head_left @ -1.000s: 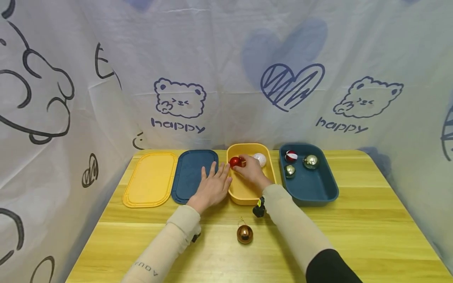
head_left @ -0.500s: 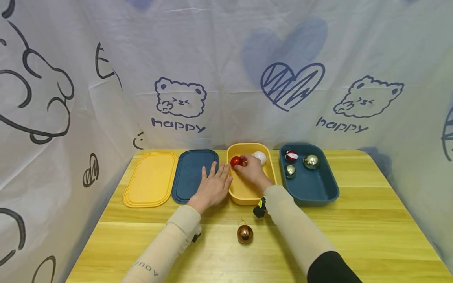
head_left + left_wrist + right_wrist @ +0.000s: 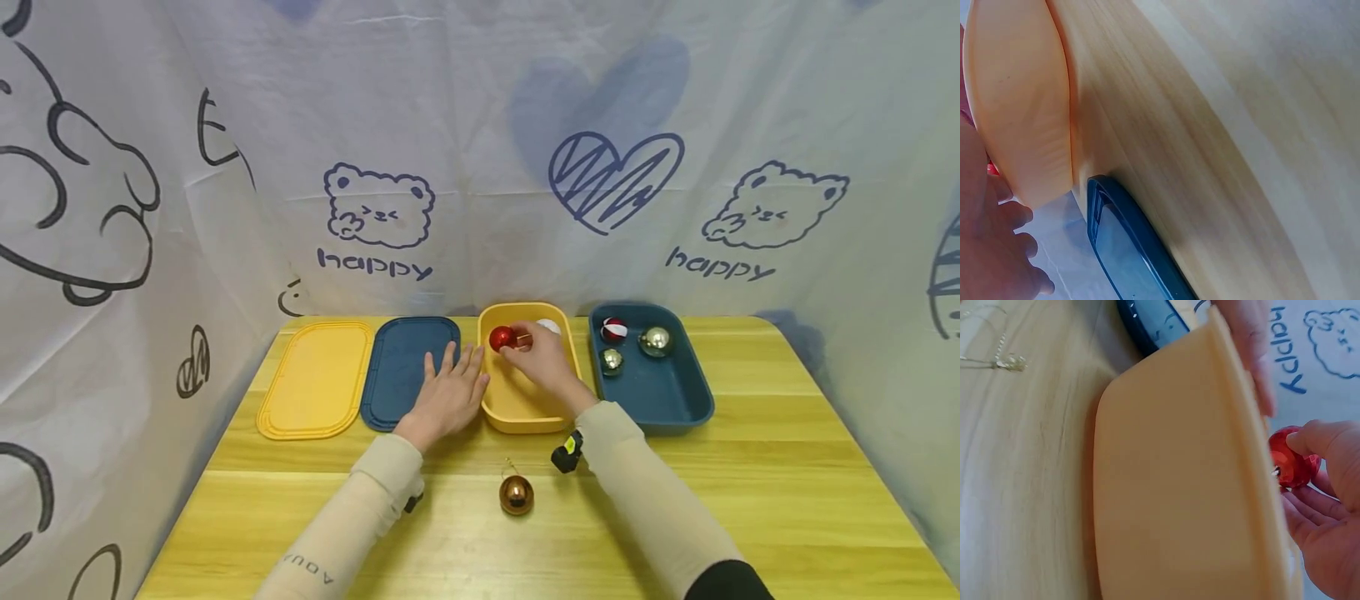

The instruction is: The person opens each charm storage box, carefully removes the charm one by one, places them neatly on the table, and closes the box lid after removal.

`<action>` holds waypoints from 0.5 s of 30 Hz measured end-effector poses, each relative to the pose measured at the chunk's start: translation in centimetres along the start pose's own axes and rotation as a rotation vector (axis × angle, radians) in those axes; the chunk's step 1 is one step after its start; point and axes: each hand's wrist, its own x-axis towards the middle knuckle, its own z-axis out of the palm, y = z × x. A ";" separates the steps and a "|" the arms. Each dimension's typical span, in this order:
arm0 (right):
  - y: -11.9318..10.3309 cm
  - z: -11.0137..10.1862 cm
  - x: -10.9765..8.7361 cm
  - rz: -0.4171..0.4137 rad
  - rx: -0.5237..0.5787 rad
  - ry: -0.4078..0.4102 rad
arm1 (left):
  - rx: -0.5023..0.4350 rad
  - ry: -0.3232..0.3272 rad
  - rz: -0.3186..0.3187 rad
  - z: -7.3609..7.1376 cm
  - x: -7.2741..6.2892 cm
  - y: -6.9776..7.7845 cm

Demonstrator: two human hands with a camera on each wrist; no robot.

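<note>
My right hand (image 3: pixel 542 358) pinches a shiny red ball ornament (image 3: pixel 502 338) between thumb and fingers, over the left part of the yellow box (image 3: pixel 521 412). In the right wrist view the red ball ornament (image 3: pixel 1294 459) shows at the box's rim, partly behind it. My left hand (image 3: pixel 447 398) has its fingers spread and straight, with the fingertips at the box's left rim. A white ball (image 3: pixel 548 326) lies at the back of the yellow box, partly hidden by my right hand. In front of the box a copper-brown ball ornament (image 3: pixel 516 495) with a hanging loop lies on the table.
To the right stands a dark blue box (image 3: pixel 660 408) holding a red-and-white ball (image 3: pixel 613 330) and two gold balls (image 3: pixel 656 342). A yellow lid (image 3: pixel 315 379) and a dark blue lid (image 3: pixel 408 358) lie at the left. Behind the table (image 3: pixel 780 467) hangs a printed white curtain (image 3: pixel 495 150).
My right hand has lifted the red ball ornament slightly, and its wrist has shifted a little to the right. My left hand stays at the box's left rim.
</note>
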 end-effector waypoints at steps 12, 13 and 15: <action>-2.0 -3.1 -3.4 -0.075 0.068 0.030 | -0.020 0.004 0.005 -0.3 0.1 0.0; -2.1 -3.4 -3.8 -0.084 0.066 0.031 | -0.021 0.002 0.004 -0.3 0.1 0.0; -2.2 -3.9 -4.5 -0.090 0.063 0.037 | -0.028 -0.001 0.005 -0.4 0.0 0.0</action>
